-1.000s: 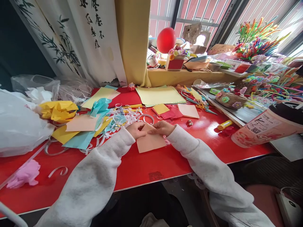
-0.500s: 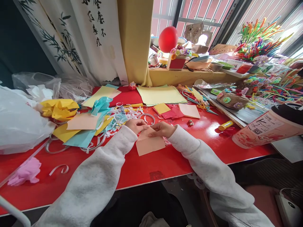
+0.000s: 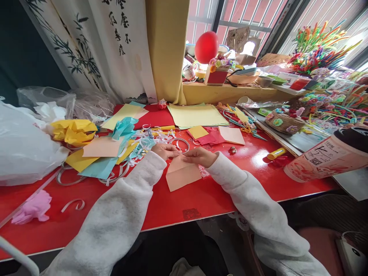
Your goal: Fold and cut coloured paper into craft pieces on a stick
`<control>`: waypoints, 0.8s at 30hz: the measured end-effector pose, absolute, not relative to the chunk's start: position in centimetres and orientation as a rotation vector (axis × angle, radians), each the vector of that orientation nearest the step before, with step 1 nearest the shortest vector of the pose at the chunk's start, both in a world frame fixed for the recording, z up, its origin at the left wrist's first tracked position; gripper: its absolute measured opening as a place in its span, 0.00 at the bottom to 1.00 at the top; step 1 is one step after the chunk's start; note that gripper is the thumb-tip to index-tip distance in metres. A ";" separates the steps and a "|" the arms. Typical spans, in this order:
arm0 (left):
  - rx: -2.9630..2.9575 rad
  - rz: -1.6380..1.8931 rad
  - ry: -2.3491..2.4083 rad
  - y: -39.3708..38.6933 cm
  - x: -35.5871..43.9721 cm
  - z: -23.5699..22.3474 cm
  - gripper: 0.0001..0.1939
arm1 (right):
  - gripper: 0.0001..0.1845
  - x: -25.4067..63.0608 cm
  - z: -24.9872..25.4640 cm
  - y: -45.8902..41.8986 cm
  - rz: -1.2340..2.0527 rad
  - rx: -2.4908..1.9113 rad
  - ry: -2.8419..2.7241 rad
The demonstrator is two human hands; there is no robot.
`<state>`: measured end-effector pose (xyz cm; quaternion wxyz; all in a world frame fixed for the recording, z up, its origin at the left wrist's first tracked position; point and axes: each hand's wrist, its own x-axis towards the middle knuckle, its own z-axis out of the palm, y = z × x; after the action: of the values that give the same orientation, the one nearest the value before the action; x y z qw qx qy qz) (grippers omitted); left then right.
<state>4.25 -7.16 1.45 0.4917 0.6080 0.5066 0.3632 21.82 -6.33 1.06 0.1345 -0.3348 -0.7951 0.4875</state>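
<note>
On the red counter [image 3: 172, 207]: one creased peach sheet [image 3: 184, 175], its far edge pinched in the fingers of both your hands; just beyond, a ring [image 3: 181, 145]; leftward, paper shreds [image 3: 143, 143]; rightward, two small bells [image 3: 232, 150], a tilted cup [image 3: 324, 157].

The peach paper [image 3: 184, 178] looks matt and smooth, with a crease across it. Beneath, the red tabletop [image 3: 161, 211] is glossy, glaring at the paper's three o'clock. At nine o'clock sits a wrinkled, translucent plastic bag [image 3: 25, 149]; at ten, crumpled yellow paper [image 3: 74, 132]; at two, a rough, fibrous basket [image 3: 283, 122].
</note>
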 end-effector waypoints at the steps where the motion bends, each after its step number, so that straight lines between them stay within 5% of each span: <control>1: 1.470 0.882 1.235 -7.1 4.2 1.5 0.12 | 0.22 21.9 1.1 -6.3 1.421 -0.971 -2.311; 8: 1.517 0.873 1.315 -6.9 3.6 1.8 0.13 | 0.22 22.3 1.1 -6.3 1.495 -1.028 -2.302; 16: 1.484 0.877 1.273 -6.9 3.5 2.0 0.14 | 0.22 21.8 1.6 -6.5 1.212 -1.005 -2.276; 24: 1.505 0.836 1.217 -7.1 4.0 1.3 0.16 | 0.23 22.5 1.2 -6.6 1.623 -1.003 -2.242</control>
<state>3.98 -7.07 1.28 0.4939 0.6207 0.5018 0.3449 22.52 -6.61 1.17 0.0987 -0.3389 -0.7579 0.5486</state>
